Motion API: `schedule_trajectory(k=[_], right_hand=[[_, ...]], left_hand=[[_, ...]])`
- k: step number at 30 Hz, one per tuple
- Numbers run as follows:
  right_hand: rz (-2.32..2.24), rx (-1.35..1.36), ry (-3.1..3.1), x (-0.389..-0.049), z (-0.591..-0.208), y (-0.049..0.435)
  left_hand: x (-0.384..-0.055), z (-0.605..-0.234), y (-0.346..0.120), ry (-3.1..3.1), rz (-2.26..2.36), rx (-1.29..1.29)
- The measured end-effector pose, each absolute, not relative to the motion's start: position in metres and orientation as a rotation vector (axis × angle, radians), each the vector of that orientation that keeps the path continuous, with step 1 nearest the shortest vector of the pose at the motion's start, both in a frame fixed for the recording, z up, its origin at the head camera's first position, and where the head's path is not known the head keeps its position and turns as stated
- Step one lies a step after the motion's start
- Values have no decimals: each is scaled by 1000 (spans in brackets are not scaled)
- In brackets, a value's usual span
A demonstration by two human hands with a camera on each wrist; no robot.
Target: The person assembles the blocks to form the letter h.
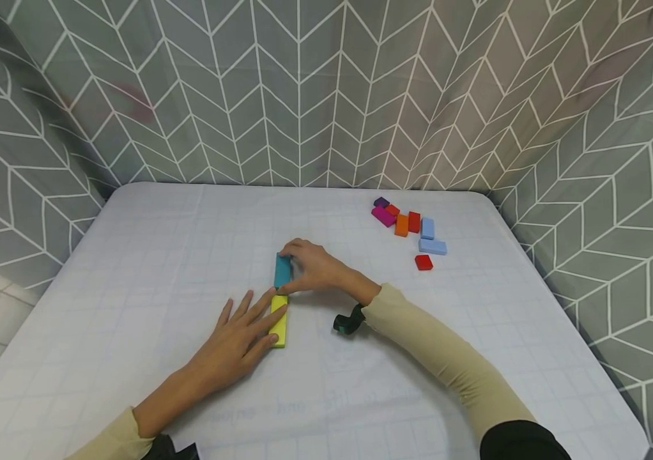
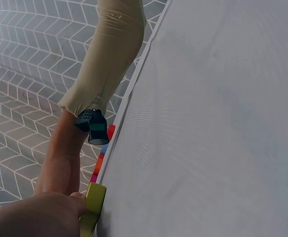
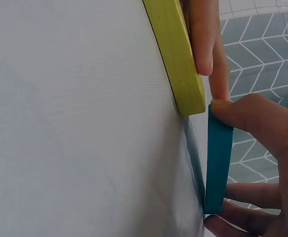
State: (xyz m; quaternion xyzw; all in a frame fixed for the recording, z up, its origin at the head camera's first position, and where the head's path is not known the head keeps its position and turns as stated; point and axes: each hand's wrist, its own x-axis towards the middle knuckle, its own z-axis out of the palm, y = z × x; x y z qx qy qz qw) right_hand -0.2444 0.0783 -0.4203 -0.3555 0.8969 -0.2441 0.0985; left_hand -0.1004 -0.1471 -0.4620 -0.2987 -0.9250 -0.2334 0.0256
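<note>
A yellow block (image 1: 278,322) lies lengthwise on the white table, and my left hand (image 1: 240,345) rests on it with spread, fairly straight fingers. Beyond its far end is a teal block (image 1: 283,271), pinched at its two ends between the thumb and fingers of my right hand (image 1: 317,267). In the right wrist view, the teal block (image 3: 219,160) stands off the table, a strip of shadow alongside, with its near end close to the end of the yellow block (image 3: 183,74). The yellow block (image 2: 93,207) also shows beside my left thumb in the left wrist view.
Toward the back right lie several loose blocks: a purple one (image 1: 381,202), a magenta one (image 1: 384,216), an orange one (image 1: 401,225), light blue ones (image 1: 432,247) and red ones (image 1: 423,262). A patterned curtain (image 1: 315,96) hangs behind the table (image 1: 160,255).
</note>
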Motion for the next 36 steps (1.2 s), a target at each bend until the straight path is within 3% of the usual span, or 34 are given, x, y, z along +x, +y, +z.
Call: schedule_trajectory(k=[36], right_hand=[[-743,-1100,2670,-237,-428,85]], left_hand=[[-106,-455,-144,-2848,-764,-938]])
